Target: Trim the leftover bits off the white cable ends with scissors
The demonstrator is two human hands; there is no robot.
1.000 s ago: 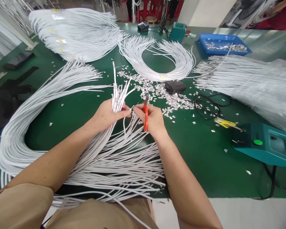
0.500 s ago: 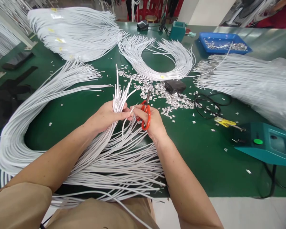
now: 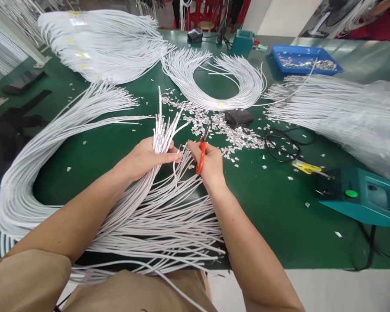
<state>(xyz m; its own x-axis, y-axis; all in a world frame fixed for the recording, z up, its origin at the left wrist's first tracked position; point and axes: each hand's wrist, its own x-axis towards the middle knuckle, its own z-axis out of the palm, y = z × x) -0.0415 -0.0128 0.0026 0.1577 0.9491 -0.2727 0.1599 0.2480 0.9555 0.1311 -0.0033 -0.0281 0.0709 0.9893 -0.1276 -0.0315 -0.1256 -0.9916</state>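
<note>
My left hand [image 3: 149,157] is closed round a bundle of white cables [image 3: 162,138], whose ends stand up above the fist. Between its thumb and fingertips it pinches one cable end [image 3: 178,152], with a small reddish tip showing. Just to the right, my right hand [image 3: 209,164] holds orange-handled scissors [image 3: 200,157], blades pointing up and away. Its thumb and index finger are close to that cable end, a small gap apart. Below both hands, many loose white cables [image 3: 169,229] lie across my lap side of the table.
Small silvery scraps [image 3: 221,128] are strewn on the green table [image 3: 263,225] around a black block [image 3: 239,117]. Coiled cable bundles [image 3: 100,47] lie behind. At right are a teal machine [image 3: 360,195], a yellow-handled tool [image 3: 307,167], bagged cables [image 3: 344,108] and a blue tray [image 3: 279,65].
My right hand has drawn slightly right, away from the cable end in my left fingers, and the scissors have turned edge-on. My left hand has stayed nearly in place.
</note>
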